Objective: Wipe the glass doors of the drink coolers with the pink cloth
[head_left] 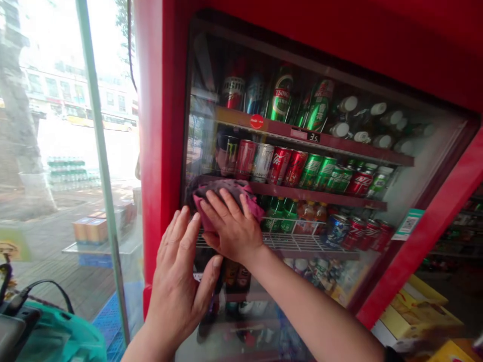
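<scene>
My right hand [236,229] lies flat over a purple-pink cloth [251,193], pressing it to the glass door [377,83] of a red drinks fridge. The cloth is bunched, with a dark part under my fingers. Lower and to the left, my left hand [179,271] is raised with its fingers stretched out, holding nothing; I cannot tell whether it touches the fridge. Behind the glass, several drink cans [279,166] and bottles stand on shelves. My right forearm hides part of the lower shelves.
The red fridge frame [153,151] borders the door on the left. Beside it stands a window or glass panel with a pale green edge [100,141]. A teal bag [64,334] is at the lower left. Yellow boxes [418,311] sit at the lower right.
</scene>
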`<state>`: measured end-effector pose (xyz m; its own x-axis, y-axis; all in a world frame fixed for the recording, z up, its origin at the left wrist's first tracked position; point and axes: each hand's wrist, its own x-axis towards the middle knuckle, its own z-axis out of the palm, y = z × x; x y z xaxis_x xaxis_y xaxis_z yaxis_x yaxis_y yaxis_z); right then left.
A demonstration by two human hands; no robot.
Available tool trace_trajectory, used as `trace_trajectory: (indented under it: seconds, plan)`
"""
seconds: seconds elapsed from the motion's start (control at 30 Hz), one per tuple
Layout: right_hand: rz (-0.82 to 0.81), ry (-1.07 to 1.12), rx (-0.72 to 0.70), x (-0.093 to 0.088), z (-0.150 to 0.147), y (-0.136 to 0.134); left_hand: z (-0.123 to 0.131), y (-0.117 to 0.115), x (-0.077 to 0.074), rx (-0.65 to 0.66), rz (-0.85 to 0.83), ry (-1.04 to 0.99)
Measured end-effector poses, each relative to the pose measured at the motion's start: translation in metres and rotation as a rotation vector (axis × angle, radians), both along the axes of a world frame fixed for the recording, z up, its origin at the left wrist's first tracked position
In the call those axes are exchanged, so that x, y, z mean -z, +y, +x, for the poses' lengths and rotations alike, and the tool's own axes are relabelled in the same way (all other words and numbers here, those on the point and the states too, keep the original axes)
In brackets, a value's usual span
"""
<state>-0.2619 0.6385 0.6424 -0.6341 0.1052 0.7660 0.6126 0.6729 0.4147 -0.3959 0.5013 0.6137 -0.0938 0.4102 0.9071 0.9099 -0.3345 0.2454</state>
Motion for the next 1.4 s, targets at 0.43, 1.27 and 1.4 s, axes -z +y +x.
trace_trajectory:
  seconds: [0.43, 1.27, 1.4]
  plan:
    - [0.002, 0.388, 0.266, 0.044, 0.015, -0.002, -0.004, 0.012, 0.026, 0.082, -0.095, 0.005]
    - [0.008, 0.426, 0.275, 0.045, 0.260, 0.064, 0.139, 0.073, 0.012, -0.010, -0.017, 0.099]
    - [0.017, 0.546, 0.245, 0.046, 0.231, 0.062, 0.137, 0.074, 0.011, -0.050, 0.024, 0.097]
